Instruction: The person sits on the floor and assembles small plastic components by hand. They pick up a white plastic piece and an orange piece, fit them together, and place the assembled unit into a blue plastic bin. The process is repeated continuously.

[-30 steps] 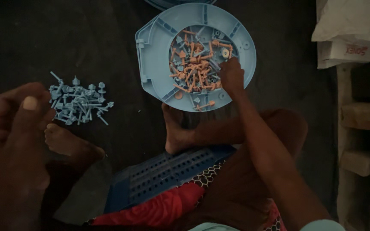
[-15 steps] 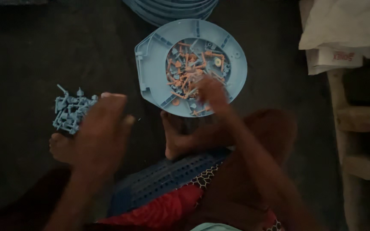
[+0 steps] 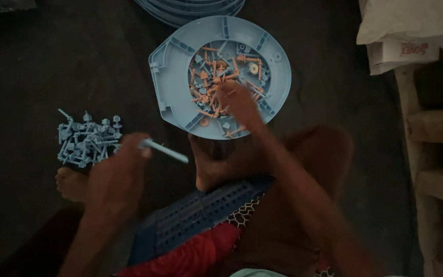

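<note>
Over the dark floor, left hand (image 3: 118,172) pinching blue rod (image 3: 164,151), right hand (image 3: 238,102) reaching into blue tray (image 3: 175,77), grip unclear

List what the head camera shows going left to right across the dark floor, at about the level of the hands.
Pile of blue pins → left hand holding a blue pin → right hand in the round blue tray of orange parts → white bag.
</note>
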